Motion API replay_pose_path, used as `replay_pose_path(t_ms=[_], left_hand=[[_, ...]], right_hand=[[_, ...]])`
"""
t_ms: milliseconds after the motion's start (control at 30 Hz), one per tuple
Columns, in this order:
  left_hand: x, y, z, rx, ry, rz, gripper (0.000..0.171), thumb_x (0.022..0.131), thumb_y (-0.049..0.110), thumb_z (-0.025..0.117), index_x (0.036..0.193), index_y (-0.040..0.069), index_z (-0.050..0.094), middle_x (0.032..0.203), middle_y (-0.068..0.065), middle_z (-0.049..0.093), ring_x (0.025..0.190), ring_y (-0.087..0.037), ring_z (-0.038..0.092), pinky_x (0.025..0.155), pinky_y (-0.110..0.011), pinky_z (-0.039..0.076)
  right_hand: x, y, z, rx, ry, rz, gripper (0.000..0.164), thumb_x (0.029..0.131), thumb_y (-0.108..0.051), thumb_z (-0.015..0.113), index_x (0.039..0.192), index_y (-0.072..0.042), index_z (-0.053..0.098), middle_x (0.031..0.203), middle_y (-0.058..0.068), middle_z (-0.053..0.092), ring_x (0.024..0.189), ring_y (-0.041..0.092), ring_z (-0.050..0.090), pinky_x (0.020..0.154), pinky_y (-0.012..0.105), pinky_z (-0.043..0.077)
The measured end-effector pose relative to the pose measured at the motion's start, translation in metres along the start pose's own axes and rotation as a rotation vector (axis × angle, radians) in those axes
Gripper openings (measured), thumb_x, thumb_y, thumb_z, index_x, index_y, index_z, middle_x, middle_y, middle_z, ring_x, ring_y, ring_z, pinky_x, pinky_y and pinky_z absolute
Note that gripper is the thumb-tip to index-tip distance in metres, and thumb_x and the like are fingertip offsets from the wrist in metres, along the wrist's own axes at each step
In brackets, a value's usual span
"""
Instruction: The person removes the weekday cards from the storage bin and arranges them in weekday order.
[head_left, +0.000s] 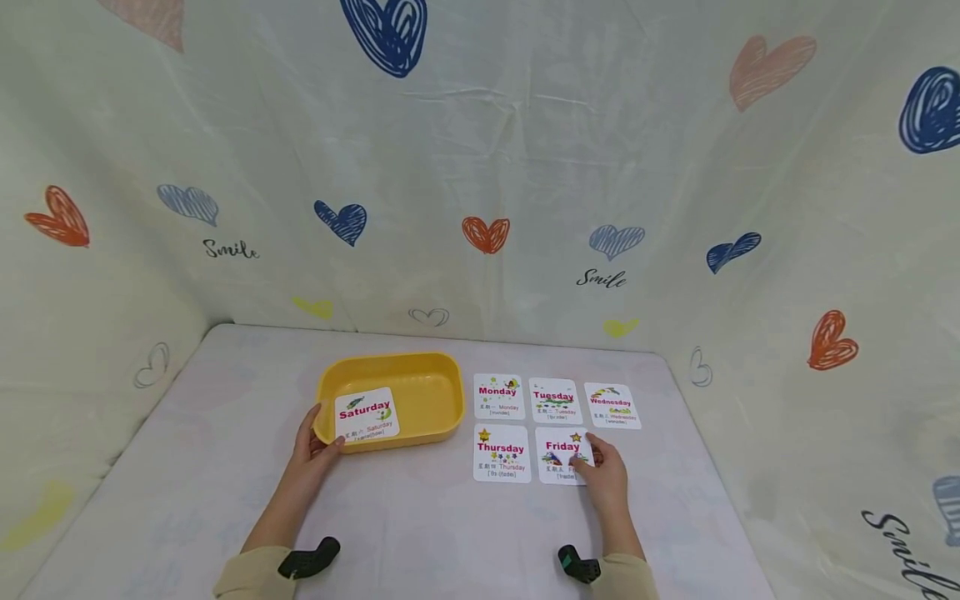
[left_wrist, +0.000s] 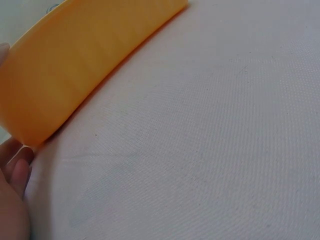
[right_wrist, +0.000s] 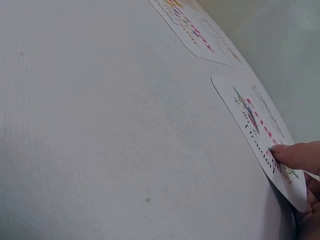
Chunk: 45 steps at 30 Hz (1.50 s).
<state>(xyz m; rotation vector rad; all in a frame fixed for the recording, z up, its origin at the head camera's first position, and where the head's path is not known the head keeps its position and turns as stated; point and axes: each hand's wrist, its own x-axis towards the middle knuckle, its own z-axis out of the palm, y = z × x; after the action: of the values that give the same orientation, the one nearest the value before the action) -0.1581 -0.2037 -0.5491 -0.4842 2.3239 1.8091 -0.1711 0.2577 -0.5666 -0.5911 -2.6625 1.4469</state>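
Beige sleeves nearest; right grip pinches Friday card at right edge; left grip holds tray.

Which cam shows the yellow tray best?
Head: it shows the tray nearly whole, its inside and the Saturday card in it; the left hand covers only a bit of its near-left corner. Left wrist gets just the outer side, cut off by the frame. Right wrist doesn't show it.
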Motion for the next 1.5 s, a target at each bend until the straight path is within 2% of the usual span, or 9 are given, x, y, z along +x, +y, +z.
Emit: replay_pose_path(t_ms=[300,500,767,1000,1133,1333,1500], left_hand=[[0.001,0.0004,0.0007,-0.039,0.018,0.001,0.086,0.097,0.032,0.06,0.157,0.032,-0.001,0.147,-0.02,0.028,0.123,-0.029,0.033,0.105,-0.044,0.03],[0.0017,-0.0012,0.0016,-0.045,0.021,-0.005,0.085,0.097,0.033,0.06,0.157,0.035,-0.001,0.149,-0.02,0.026,0.127,-0.031,0.032,0.107,-0.049,0.027],[0.0003,0.0001,0.0009,-0.02,0.017,0.004,0.085,0.097,0.035,0.059,0.157,0.033,-0.001,0.145,-0.02,0.029,0.123,-0.03,0.034,0.103,-0.046,0.031],[0.0002,0.0008,0.0017,-0.032,0.013,0.007,0.084,0.098,0.031,0.059,0.157,0.032,-0.001,0.144,-0.02,0.03,0.12,-0.029,0.034,0.101,-0.045,0.031],[-0.0003,0.0005,0.002,-0.031,0.015,-0.004,0.085,0.097,0.035,0.059,0.157,0.033,-0.001,0.146,-0.019,0.029,0.12,-0.028,0.033,0.1,-0.044,0.032],[0.0003,-0.0007,0.0023,-0.063,0.009,-0.003,0.085,0.097,0.031,0.059,0.157,0.033,-0.001,0.147,-0.02,0.027,0.123,-0.03,0.032,0.104,-0.046,0.03],[0.0003,-0.0004,0.0015,-0.056,0.013,0.003,0.085,0.097,0.031,0.06,0.157,0.033,0.0,0.147,-0.02,0.028,0.123,-0.03,0.032,0.105,-0.047,0.029]], right_hand=[[0.0023,-0.0022,0.0014,-0.074,0.004,-0.035,0.058,0.084,-0.002,0.073,0.137,0.006,0.05,0.108,0.019,0.052,0.094,0.029,0.051,0.074,0.033,0.046],[0.0011,-0.0013,0.0023,-0.08,0.008,-0.031,0.058,0.084,-0.001,0.073,0.136,0.008,0.05,0.107,0.019,0.05,0.094,0.029,0.05,0.077,0.037,0.046],[-0.0005,-0.0002,0.004,-0.084,0.022,-0.033,0.057,0.083,-0.001,0.075,0.134,0.009,0.051,0.106,0.018,0.048,0.094,0.028,0.049,0.077,0.035,0.046],[-0.0009,0.0017,0.0033,-0.089,0.033,-0.049,0.056,0.083,-0.002,0.075,0.134,0.008,0.052,0.111,0.018,0.049,0.095,0.028,0.044,0.079,0.038,0.042],[-0.0017,0.0016,0.0032,-0.08,0.044,-0.051,0.056,0.084,-0.003,0.074,0.134,0.006,0.052,0.113,0.018,0.049,0.096,0.028,0.043,0.08,0.039,0.041],[-0.004,0.0021,0.005,-0.054,0.078,-0.029,0.056,0.084,-0.004,0.074,0.135,0.004,0.052,0.116,0.018,0.05,0.097,0.029,0.044,0.081,0.039,0.041],[-0.0069,-0.0007,0.0062,0.049,0.108,0.015,0.054,0.087,-0.007,0.072,0.136,0.0,0.052,0.118,0.017,0.05,0.098,0.028,0.043,0.082,0.039,0.041]])
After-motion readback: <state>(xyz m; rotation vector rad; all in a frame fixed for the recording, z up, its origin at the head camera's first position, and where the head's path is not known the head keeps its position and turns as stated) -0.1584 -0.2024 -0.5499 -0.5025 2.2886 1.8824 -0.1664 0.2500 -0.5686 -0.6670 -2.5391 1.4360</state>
